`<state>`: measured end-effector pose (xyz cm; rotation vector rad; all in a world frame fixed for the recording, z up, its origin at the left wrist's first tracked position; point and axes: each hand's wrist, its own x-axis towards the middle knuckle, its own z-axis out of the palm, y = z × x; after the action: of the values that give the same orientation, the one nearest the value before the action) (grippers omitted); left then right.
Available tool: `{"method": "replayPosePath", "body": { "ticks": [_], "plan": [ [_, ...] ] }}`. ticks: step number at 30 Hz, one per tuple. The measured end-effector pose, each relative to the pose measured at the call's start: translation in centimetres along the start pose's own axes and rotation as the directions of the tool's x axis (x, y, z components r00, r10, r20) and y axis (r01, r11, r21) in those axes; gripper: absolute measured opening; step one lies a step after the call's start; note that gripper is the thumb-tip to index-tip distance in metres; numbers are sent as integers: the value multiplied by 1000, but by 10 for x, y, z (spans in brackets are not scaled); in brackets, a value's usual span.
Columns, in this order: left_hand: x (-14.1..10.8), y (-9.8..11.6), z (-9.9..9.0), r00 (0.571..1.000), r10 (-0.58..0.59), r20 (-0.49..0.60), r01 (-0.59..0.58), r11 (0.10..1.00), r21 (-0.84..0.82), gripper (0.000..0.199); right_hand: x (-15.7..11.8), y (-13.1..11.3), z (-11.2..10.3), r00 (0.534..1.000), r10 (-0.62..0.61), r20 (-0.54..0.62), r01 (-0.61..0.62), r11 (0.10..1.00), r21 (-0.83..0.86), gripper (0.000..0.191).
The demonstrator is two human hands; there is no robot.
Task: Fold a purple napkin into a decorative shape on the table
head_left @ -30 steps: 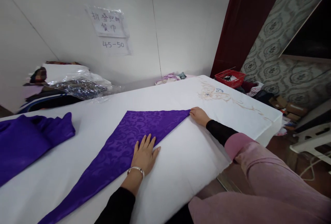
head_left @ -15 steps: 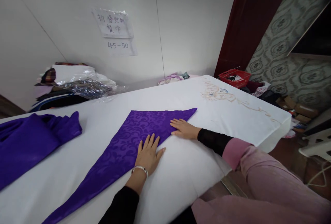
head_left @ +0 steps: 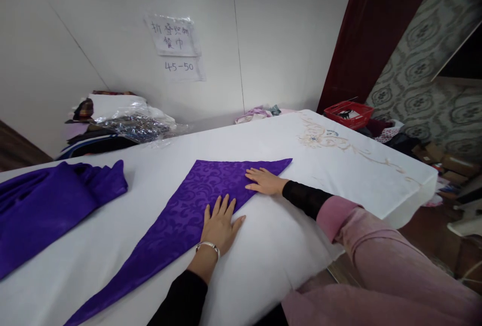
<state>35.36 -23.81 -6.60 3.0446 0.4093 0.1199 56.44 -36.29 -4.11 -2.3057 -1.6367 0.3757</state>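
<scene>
A purple patterned cloth napkin (head_left: 181,215), folded into a triangle, lies on the white tablecloth (head_left: 293,235). One point reaches to the right and another runs down to the bottom left edge of the view. My left hand (head_left: 220,225) rests flat on the napkin's near edge, fingers spread, thumb over the white cloth. Further right, my right hand (head_left: 263,181) lies flat with fingers stretched out near the napkin's right point. Neither hand grips anything. On the left sits a second purple cloth (head_left: 48,215), loosely bunched.
At the back left is a pile of folded fabrics (head_left: 101,110) with clear plastic wrap (head_left: 143,127). Pink cloth (head_left: 254,114) lies against the wall. A red basket (head_left: 349,114) stands beyond the table's far right, with cardboard boxes (head_left: 457,163) lower down.
My right hand has slid slightly left along the napkin. My left hand stays on the near edge. The whole view has shifted a little.
</scene>
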Motion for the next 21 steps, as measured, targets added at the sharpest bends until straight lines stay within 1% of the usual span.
{"method": "replayPosePath", "body": {
  "ticks": [4, 8, 11, 14, 17, 21],
  "plan": [
    [-1, 2, -2, 1000, -12, -22, 12, 1000, 15, 64, 8, 9, 1, 998, 55, 8, -55, 998, -6, 73],
    [-1, 2, -1, 1000, -20, 1, 20, 1000, 9, 65, 1, 8, -1, 998, 60, -6, -60, 998, -10, 74],
    [0, 1, 0, 1000, -26, 10, 26, 1000, 2, 66, -10, 1, 0, 999, 21, -44, -22, 1000, -15, 73],
    [1, 0, 0, 999, -31, 27, 31, 999, 4, 66, -22, -2, 6, 998, -45, -34, 45, 999, -22, 72],
    [2, 0, 0, 998, -42, 54, 42, 999, 10, 67, -32, 6, 11, 997, -79, -11, 78, 996, -36, 75],
    [4, 0, 0, 997, -42, 69, 41, 999, 12, 69, -41, 25, 8, 999, -43, -5, 42, 997, -59, 74]
  ]
}}
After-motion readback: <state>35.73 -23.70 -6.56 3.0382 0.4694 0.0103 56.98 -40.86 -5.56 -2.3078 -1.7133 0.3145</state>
